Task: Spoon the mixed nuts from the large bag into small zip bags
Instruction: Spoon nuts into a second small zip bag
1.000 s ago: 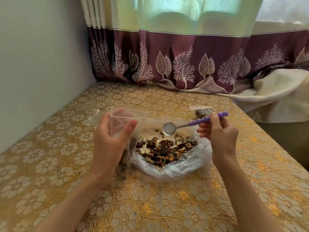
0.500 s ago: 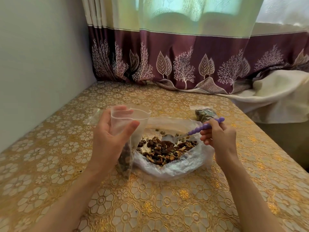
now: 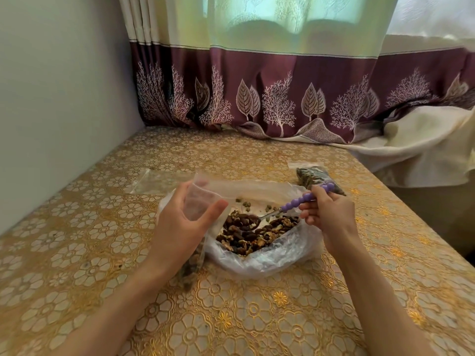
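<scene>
Starting at the left edge of the table [image 3: 77, 253], I see a flat, empty zip bag [image 3: 156, 179] lying toward the back-left, not yet used. Just right of it my left hand [image 3: 180, 227] holds the small zip bag [image 3: 199, 204] upright, thumb on the near side and fingers curled behind, keeping its mouth open; some nuts already sit in its bottom, below my wrist, so I judge it partly filled. Its mouth touches the left rim of the large bag [image 3: 259, 258], which lies open at the middle of the table with a good heap of mixed nuts [image 3: 257, 235] left inside.

The spoon [image 3: 282, 209] has its bowl down on that heap, loaded or loading, and its purple beaded handle rises rightward into my right hand [image 3: 326, 214], which pinches it between thumb and fingertips. The spoon bowl is just beside the small bag's mouth, slightly lower and to its right.

Behind my right hand, toward the back-right, lies a filled zip bag [image 3: 316, 177]. So one bag looks done, one is in progress, one waits, and plenty of nuts remain.
</scene>
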A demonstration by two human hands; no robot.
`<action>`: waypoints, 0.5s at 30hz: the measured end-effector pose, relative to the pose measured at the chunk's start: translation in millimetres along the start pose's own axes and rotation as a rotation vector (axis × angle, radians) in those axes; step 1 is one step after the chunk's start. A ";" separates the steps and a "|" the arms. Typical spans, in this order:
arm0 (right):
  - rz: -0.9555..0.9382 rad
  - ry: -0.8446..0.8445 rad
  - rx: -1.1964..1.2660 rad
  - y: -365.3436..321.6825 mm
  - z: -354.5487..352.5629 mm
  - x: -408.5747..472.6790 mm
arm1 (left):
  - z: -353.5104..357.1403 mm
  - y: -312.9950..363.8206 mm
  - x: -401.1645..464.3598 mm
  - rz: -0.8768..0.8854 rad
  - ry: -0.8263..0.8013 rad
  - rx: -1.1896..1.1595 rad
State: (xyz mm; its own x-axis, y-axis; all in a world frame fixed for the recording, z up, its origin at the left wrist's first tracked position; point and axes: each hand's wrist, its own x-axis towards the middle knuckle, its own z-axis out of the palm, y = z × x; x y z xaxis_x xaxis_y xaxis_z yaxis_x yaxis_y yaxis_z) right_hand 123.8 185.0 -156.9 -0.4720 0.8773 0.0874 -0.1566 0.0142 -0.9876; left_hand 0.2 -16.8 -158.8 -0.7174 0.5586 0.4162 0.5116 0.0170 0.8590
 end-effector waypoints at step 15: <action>-0.245 0.122 0.237 -18.7 18.0 -14.6 | 7.0 -12.0 3.6 -0.081 -0.042 0.114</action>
State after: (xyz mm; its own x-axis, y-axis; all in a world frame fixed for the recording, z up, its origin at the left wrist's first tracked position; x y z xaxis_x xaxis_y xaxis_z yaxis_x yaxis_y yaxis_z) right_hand 118.0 163.3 -137.4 -0.2910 0.9125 0.2874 -0.4561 0.1318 -0.8801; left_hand -5.2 -9.3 -169.7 -0.7391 0.5859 0.3324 0.5051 0.1556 0.8489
